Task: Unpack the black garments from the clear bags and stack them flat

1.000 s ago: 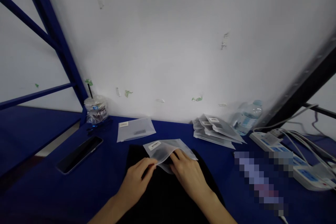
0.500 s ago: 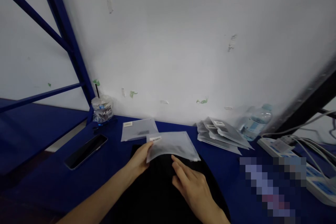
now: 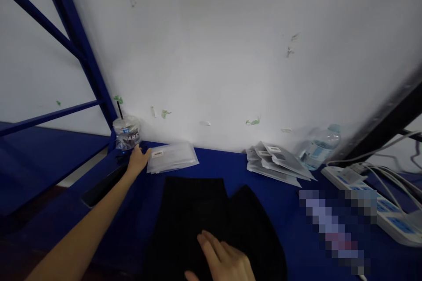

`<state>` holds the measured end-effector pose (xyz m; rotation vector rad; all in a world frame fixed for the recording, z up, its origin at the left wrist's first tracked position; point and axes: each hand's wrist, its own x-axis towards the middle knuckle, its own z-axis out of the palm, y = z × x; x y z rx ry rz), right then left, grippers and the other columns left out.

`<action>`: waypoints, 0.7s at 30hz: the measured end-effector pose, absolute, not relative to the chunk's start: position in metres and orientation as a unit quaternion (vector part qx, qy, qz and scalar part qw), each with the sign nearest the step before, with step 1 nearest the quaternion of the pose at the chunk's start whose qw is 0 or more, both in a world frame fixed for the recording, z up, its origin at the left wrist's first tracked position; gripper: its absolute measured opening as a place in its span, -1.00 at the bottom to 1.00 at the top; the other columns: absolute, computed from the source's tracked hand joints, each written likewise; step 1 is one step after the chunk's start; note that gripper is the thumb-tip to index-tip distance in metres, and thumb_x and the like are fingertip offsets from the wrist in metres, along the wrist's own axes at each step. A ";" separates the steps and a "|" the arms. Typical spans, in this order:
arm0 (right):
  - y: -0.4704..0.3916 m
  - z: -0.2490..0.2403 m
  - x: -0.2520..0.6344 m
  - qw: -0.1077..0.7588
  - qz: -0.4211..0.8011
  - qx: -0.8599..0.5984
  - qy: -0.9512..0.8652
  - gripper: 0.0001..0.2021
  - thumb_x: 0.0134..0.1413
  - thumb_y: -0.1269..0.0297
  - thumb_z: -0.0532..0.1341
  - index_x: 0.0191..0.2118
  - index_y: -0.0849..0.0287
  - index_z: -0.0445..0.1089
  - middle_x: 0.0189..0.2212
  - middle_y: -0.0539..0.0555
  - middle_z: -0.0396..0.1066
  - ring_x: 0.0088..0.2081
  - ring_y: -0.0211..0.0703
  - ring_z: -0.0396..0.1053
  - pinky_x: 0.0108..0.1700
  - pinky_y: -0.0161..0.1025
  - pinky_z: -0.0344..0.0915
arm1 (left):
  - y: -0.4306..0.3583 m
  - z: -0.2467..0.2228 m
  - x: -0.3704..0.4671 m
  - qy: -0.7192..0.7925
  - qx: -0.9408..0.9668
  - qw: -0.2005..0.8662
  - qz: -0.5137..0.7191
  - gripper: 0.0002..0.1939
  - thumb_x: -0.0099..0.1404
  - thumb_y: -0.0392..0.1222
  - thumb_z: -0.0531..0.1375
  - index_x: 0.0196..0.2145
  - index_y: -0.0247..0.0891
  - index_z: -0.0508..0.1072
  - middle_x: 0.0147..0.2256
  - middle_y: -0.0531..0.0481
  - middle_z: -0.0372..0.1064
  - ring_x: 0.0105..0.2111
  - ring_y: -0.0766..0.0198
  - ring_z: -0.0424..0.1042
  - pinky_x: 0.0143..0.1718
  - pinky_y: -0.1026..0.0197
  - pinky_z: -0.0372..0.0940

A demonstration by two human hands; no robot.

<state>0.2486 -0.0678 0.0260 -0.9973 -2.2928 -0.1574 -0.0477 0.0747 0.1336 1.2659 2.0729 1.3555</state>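
Black fabric lies on the blue table. Over its lower part is my right hand, palm down, fingers apart, with nothing held. My left hand reaches to the back left, fingers spread, at the left edge of a small stack of frosted plastic bags with a white label; it grips nothing. At the back right several more frosted bags lie fanned out.
A phone lies under my left forearm. A wrapped cup with a straw stands at the back left. To the right are a plastic bottle, a power strip with cables and a blurred-out item.
The frosted bag that was over the black fabric now lies on the one at the back left. My left hand has let it go and moved left. My right hand has moved slightly down.
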 end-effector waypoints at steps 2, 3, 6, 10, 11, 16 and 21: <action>-0.069 0.034 0.239 0.339 -0.062 -0.411 -0.844 -0.32 -0.03 -0.31 0.10 -0.01 0.19 0.38 -0.20 0.21 0.54 -0.36 0.07 0.52 -0.41 -0.13 0.49 | 0.059 0.123 -0.037 0.723 0.503 0.153 0.448 -0.74 0.34 -0.21 0.17 -0.02 -0.27 0.39 -0.02 -0.12 0.35 -0.06 0.07 0.38 -0.04 -0.04 0.29; -0.069 0.038 0.233 0.349 -0.068 -0.419 -0.836 -0.31 -0.04 -0.32 0.09 -0.02 0.20 0.39 -0.23 0.22 0.54 -0.33 0.13 0.51 -0.39 -0.08 0.49 | 0.049 0.116 -0.027 0.705 0.529 0.167 0.441 -0.79 0.31 -0.24 0.17 -0.09 -0.26 0.43 -0.07 -0.10 0.38 -0.08 0.07 0.38 -0.03 -0.01 0.27; -0.066 0.047 0.220 0.365 -0.043 -0.421 -0.829 -0.68 0.18 0.04 0.07 -0.24 0.16 0.43 -0.43 0.12 0.48 -0.42 0.00 0.48 -0.42 -0.15 0.44 | 0.012 0.093 0.009 0.643 0.625 0.221 0.384 -0.86 0.24 -0.25 0.18 -0.24 -0.15 0.49 -0.31 0.06 0.44 -0.27 0.17 0.43 -0.15 0.14 0.31; -0.056 0.067 0.238 0.394 0.145 -0.438 -0.794 -0.72 0.25 0.34 -0.04 -0.36 0.11 0.38 -0.49 0.01 0.41 -0.48 -0.21 0.42 -0.42 -0.31 0.37 | -0.030 0.077 0.038 0.584 0.711 0.280 0.275 -0.78 0.40 -0.09 0.00 -0.15 -0.12 0.40 -0.21 0.03 0.40 -0.20 0.19 0.40 -0.09 0.11 0.25; -0.051 0.073 0.250 0.404 0.196 -0.453 -0.770 -0.75 0.26 0.30 -0.02 -0.31 0.10 0.40 -0.44 0.02 0.44 -0.42 -0.21 0.45 -0.36 -0.33 0.38 | -0.036 0.077 0.040 0.584 0.714 0.293 0.250 -0.77 0.41 -0.05 -0.01 -0.16 -0.13 0.39 -0.19 0.02 0.39 -0.17 0.17 0.39 -0.09 0.10 0.24; -0.019 0.082 0.326 0.427 0.271 -0.593 -0.627 -0.64 0.19 -0.04 0.05 -0.20 0.11 0.44 -0.33 0.05 0.52 -0.37 -0.13 0.48 -0.34 -0.29 0.39 | -0.040 0.083 0.042 0.608 0.711 0.303 0.183 -0.79 0.29 0.01 0.14 -0.26 -0.18 0.30 -0.25 0.00 0.32 -0.18 0.09 0.33 -0.13 0.06 0.21; -0.003 0.068 0.356 0.387 0.190 -0.634 -0.642 -0.54 0.16 -0.10 0.06 0.00 0.09 0.37 -0.11 0.12 0.49 -0.11 -0.02 0.45 -0.09 -0.12 0.38 | -0.037 0.077 0.045 0.607 0.719 0.287 0.181 -0.87 0.24 -0.14 0.13 -0.36 -0.16 0.20 -0.29 0.04 0.27 -0.21 0.12 0.30 -0.13 0.07 0.18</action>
